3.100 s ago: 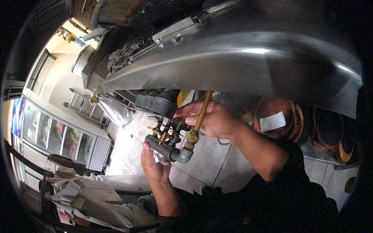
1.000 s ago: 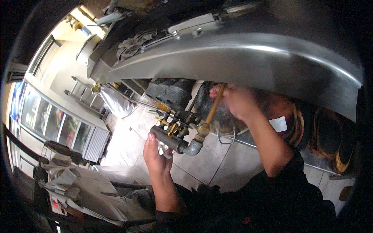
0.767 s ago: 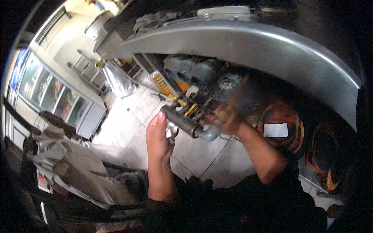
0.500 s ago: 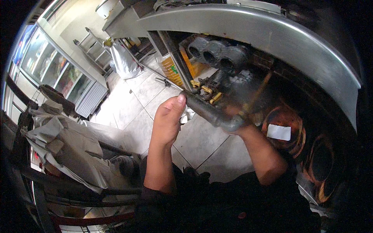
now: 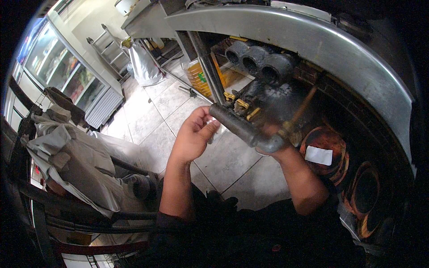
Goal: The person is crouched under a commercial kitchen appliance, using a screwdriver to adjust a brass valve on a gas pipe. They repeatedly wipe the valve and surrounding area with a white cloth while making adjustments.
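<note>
A dark grey pipe [image 5: 232, 122] runs slantwise under the counter and ends at its near right in a lighter elbow [image 5: 269, 144]. My left hand [image 5: 192, 136] is at the pipe's left end, its fingers curled and the thumb brought in toward them. Something small and pale shows by the fingertips, too unclear to name. Beyond the elbow is my right hand [image 5: 280, 153], mostly hidden by the fitting, its fingers blurred. Yellow-handled valves [image 5: 241, 104] sit just past the pipe, and a brassy tube [image 5: 304, 107] rises behind the elbow.
A steel counter edge [image 5: 286, 22] curves overhead, above several sooty round openings [image 5: 271, 70]. Blackened burner rings [image 5: 324, 152], one with a white card [image 5: 318, 155], lie at right. Grey cloth [image 5: 71, 161] hangs at left. Farther off are a yellow basket [image 5: 196, 76] and a glass-door fridge [image 5: 67, 71].
My left thumb has come off the top of the pipe's end and moved down beside it, with the fingers curling in. The right hand stays behind the elbow. The view has shifted slightly.
</note>
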